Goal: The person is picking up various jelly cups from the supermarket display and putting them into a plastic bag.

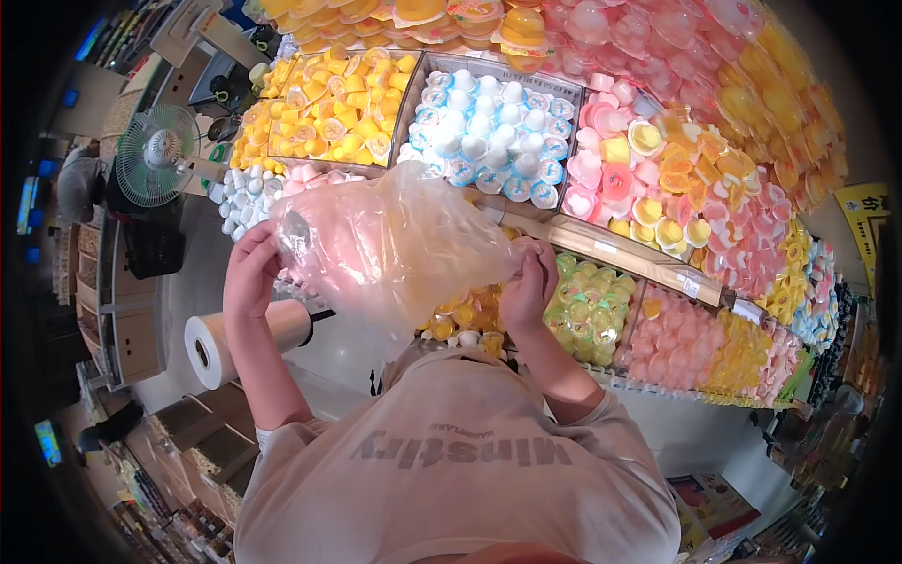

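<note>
A clear plastic bag [394, 247] is stretched out in front of my chest. My left hand [254, 264] pinches its left end between thumb and fingers. At the other end, my right hand [528, 285] grips a bunched corner. The bag looks puffed out and wrinkled, and pink and yellow colours show through the film. Whether anything lies inside it I cannot tell. Beyond the bag stands a bin of white and blue jelly cups [486, 130]. Green jelly cups [590, 307] lie in a lower bin just right of my right hand.
A roll of plastic bags [246, 338] sits beside my left forearm. Yellow jelly cups [338, 106] fill a divided bin at the back left, and pink ones [599, 162] lie farther right. An electric fan [158, 155] stands at the left, near a person [79, 183].
</note>
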### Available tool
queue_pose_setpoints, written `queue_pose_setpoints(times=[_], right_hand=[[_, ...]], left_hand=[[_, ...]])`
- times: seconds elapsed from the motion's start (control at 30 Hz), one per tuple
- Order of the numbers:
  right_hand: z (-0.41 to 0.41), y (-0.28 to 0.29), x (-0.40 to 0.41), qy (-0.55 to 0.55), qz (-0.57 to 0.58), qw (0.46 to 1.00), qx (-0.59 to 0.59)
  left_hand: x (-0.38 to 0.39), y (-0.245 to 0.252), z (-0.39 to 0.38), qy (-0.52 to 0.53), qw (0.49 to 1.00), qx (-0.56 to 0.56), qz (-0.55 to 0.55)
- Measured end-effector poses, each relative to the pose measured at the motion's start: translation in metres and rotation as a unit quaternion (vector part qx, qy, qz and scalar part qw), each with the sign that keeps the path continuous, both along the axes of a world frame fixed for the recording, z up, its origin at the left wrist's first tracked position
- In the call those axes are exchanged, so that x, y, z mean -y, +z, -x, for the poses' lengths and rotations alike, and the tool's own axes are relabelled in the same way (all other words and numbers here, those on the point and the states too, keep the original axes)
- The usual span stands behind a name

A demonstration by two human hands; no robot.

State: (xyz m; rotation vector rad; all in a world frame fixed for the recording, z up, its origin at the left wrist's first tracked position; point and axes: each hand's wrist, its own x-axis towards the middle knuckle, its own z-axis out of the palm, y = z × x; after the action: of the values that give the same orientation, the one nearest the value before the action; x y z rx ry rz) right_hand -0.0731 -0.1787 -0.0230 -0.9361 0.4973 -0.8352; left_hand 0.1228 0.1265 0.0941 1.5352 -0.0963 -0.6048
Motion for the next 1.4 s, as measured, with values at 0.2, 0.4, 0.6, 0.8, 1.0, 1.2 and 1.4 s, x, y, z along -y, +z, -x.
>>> queue_pose_setpoints(times=[0.2, 0.4, 0.6, 0.8, 1.0, 1.2, 1.4], right_hand=[[0.106, -0.03, 0.061, 0.079, -0.16, 0.983, 0.05], [0.177, -0.026, 0.112, 0.078, -0.298, 0.938, 0.161], [0.215, -0.028, 0.138, 0.06, -0.27, 0.933, 0.229], [0.212, -0.028, 0.109, 0.013, -0.261, 0.939, 0.223], [0.201, -0.013, 0.104, -0.049, -0.254, 0.951, 0.171], [0.202, -0.008, 0.108, -0.027, -0.274, 0.943, 0.185], [0.196, -0.027, 0.112, 0.172, -0.304, 0.876, 0.332]], left_hand=[[0.161, 0.029, -0.021, -0.074, 0.961, 0.249, -0.09], [0.355, -0.029, -0.056, -0.285, 0.749, 0.533, -0.269], [0.426, -0.068, -0.077, -0.291, 0.665, 0.606, -0.325], [0.448, -0.089, -0.08, -0.33, 0.555, 0.661, -0.382], [0.451, -0.101, -0.088, -0.358, 0.529, 0.651, -0.411], [0.435, -0.091, -0.082, -0.323, 0.577, 0.641, -0.389], [0.352, -0.014, 0.008, -0.259, 0.76, 0.554, -0.218]])
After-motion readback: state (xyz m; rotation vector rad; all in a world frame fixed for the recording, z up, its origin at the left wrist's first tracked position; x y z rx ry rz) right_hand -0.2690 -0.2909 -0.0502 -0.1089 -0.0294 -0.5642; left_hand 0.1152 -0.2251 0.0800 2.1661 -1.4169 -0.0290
